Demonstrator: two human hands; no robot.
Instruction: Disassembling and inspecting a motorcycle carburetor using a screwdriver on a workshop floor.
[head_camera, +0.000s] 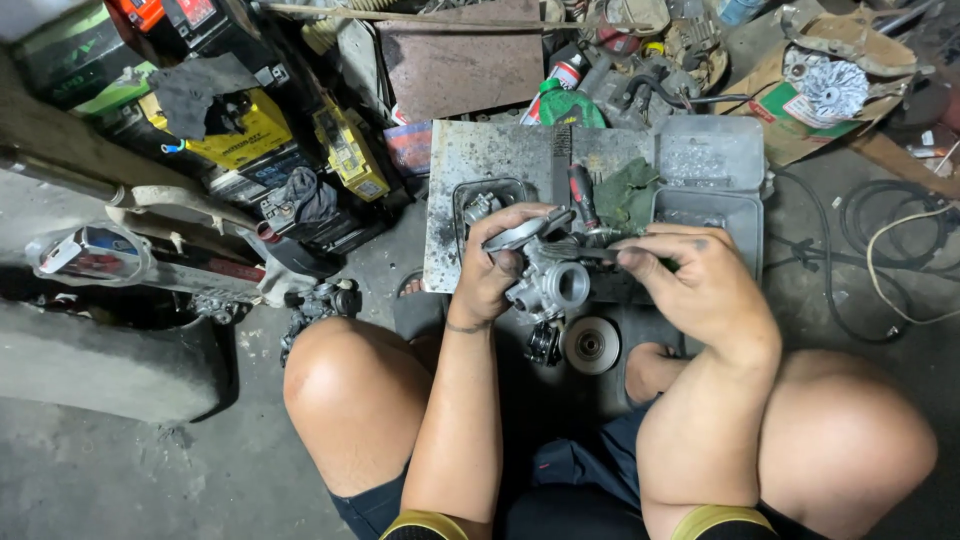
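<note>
At the far left, a grey block (95, 365) is cut off by the edge of the picture. Above it sit yellow and black boxes (245, 135), partly covered by a dark rag (200, 90).

The person's bare knees frame the middle. The left hand (490, 270) is wrapped around a small silver engine part (552, 285), with the fingers curled tight on it. The part is held up just over the floor, between the knees and in front of a grey metal tray (480, 160). Its back side is hidden by the hand.

The right hand (695, 285) pinches a thin tool (585, 252) that touches the top of the part. The tool's tip is hard to see. A round metal disc (590, 345) lies on the floor below.

At the right, black cables (880, 215) run off the edge.
</note>
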